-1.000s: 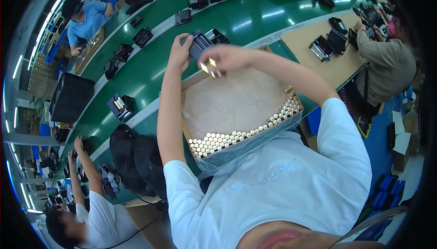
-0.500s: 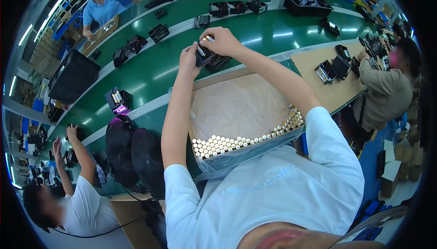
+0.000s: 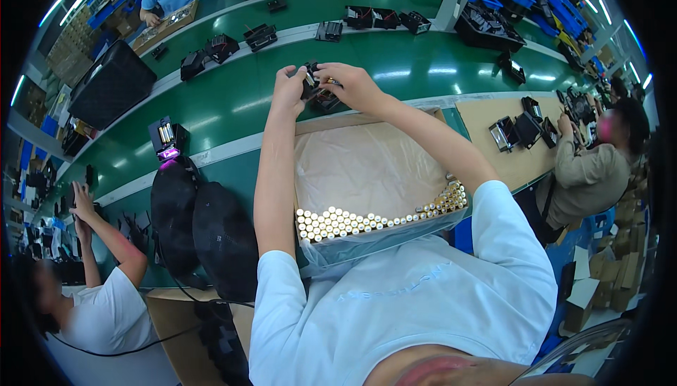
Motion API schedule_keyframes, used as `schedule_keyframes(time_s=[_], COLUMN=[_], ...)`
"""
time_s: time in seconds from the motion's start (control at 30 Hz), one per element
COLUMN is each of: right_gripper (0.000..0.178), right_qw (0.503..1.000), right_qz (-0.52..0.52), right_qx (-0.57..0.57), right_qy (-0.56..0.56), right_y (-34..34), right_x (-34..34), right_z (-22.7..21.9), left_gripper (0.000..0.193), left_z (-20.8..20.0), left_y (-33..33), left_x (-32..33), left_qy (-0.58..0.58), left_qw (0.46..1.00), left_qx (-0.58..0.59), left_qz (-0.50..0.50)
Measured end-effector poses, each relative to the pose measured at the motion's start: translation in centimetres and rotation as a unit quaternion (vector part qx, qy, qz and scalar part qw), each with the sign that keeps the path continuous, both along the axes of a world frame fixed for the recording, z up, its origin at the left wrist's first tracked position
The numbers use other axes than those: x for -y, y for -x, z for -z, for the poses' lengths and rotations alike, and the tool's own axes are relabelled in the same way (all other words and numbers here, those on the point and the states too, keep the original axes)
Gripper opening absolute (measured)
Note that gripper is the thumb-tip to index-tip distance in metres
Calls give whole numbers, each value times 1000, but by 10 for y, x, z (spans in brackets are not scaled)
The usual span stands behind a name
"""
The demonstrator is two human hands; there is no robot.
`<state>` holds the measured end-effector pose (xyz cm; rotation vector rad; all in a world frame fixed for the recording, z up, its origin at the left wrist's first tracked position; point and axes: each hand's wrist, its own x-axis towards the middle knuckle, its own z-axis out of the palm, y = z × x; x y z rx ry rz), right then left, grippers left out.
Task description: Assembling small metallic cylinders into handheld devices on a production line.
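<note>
L hand (image 3: 288, 92) is gripping blk batt. holder (image 3: 309, 88), R hand (image 3: 352, 87) is pinching shiny batt. (image 3: 333, 82) beside it, near open box (image 3: 367, 167).

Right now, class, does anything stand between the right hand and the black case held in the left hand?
Nothing visible does: the right hand is at the black case in the left hand, seemingly pinching a battery. The open box lies nearer the body.
</note>
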<state>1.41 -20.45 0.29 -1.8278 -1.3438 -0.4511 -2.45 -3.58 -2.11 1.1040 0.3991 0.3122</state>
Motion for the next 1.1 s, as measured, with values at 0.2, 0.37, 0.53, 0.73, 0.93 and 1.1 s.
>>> schedule_keyframes(time_s=[0.2, 0.37, 0.53, 0.73, 0.93, 1.1], right_gripper=[26, 24, 24, 28, 31, 35], right_qw=[997, 996, 995, 960, 942, 946], right_qz=[20, 51, 44, 88, 126, 105], right_qx=[-15, -28, -75, -265, -304, -303], right_qy=[66, 67, 39, -9, 63, 54], right_y=[7, 10, 8, -11, -26, -25], right_x=[-3, -6, -13, -22, -32, -29], right_z=[3, 8, 7, -24, -21, -11], left_gripper=[47, 48, 54, 66, 73, 73], left_z=[-2, -3, -5, -25, -15, -10], left_y=[2, 3, 4, 14, 8, 5], left_x=[6, 6, 0, 15, 14, 16], left_qy=[-79, -130, -62, -83, -64, -73], left_qw=[997, 991, 998, 996, 994, 994], left_qx=[-3, -12, -10, 1, 32, 48], left_qz=[-17, -36, -4, 45, 83, 71])
